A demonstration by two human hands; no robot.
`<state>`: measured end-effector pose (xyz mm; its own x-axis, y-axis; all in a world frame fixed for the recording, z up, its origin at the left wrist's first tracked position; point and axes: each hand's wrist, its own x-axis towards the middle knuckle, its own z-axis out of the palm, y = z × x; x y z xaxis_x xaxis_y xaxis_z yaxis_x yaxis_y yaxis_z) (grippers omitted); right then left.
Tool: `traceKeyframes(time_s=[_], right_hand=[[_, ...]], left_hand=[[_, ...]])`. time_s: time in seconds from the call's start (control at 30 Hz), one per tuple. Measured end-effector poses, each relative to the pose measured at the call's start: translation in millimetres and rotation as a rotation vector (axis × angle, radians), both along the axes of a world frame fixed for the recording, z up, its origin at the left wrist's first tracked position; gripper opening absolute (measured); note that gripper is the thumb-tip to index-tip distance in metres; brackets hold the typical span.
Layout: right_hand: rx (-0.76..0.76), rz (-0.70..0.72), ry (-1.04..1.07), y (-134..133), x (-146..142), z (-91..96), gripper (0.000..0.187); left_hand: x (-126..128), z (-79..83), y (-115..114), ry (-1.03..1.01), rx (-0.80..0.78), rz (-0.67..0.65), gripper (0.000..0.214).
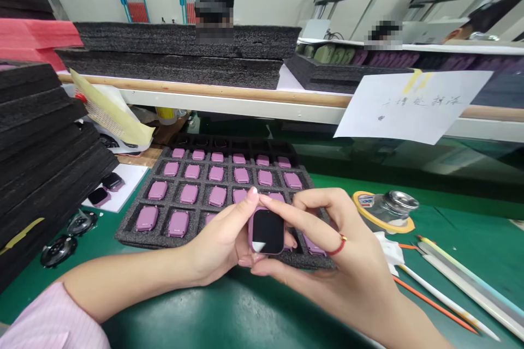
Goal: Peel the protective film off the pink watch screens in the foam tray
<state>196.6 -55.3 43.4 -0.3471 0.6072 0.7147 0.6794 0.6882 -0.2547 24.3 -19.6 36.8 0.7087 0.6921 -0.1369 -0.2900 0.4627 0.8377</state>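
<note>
A pink watch (266,232) with a black face is held up in the head view by both hands, just above the near edge of a black foam tray (139,239). A white triangular patch is seen at the lower left corner of the face. The watch is gripped by its sides in the left hand (216,242), with the fingers curled beneath it. The right hand (327,242) is closed around it from the other side, and its index finger is laid across the top edge. A thin red band (338,246) is worn on a right finger, and a pink striped sleeve (49,316) covers the left forearm.

Rows of pink watch cases (216,196) are seated in the tray's compartments, directly beneath the hands. The tray rests on the green mat (229,311) of the bench.

Near the bench's right side, a glass jar (388,210) with a metal lid stands on a yellow ring, beside a white cloth (388,248). Long sticks, one orange (434,305), lie toward the right corner. A white sheet (117,188) carrying two dark-faced watches (112,181) lies on the left, next to stacked black foam trays (41,136).
</note>
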Motion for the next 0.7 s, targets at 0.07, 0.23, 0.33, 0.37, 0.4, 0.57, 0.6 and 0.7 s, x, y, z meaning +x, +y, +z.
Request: traceKeyframes(time_s=[0.07, 0.23, 0.33, 0.37, 0.4, 0.57, 0.6, 0.7], right_hand=[[-0.019, 0.001, 0.006, -2, -5, -2.5, 0.056], [-0.092, 0.073, 0.133, -3, -10, -4.9, 0.048], [-0.097, 0.118, 0.163, 0, -6, -2.2, 0.051], [-0.092, 0.127, 0.160, 1, -5, -1.2, 0.052], [-0.089, 0.137, 0.155, 2, -4, -0.5, 0.053], [-0.061, 0.144, 0.127, 4, -3, -0.5, 0.054], [-0.056, 0.142, 0.120, 4, -3, -0.9, 0.054], [-0.043, 0.138, 0.109, 3, -3, -1.8, 0.053]], left_hand=[[1, -2.5, -1, 0.011, 0.050, 0.017, 0.065], [0, -5.3, -3, 0.086, 0.134, 0.102, 0.063], [-2, -0.4, -3, 0.052, 0.080, 0.149, 0.059], [-2, 2.0, -3, 0.036, 0.066, 0.143, 0.058], [-3, 4.3, -3, 0.022, 0.063, 0.131, 0.057], [-4, 10.2, -3, -0.009, 0.061, 0.117, 0.051], [-4, 9.9, -3, -0.013, 0.058, 0.123, 0.050], [-4, 7.9, -3, -0.022, 0.041, 0.132, 0.049]])
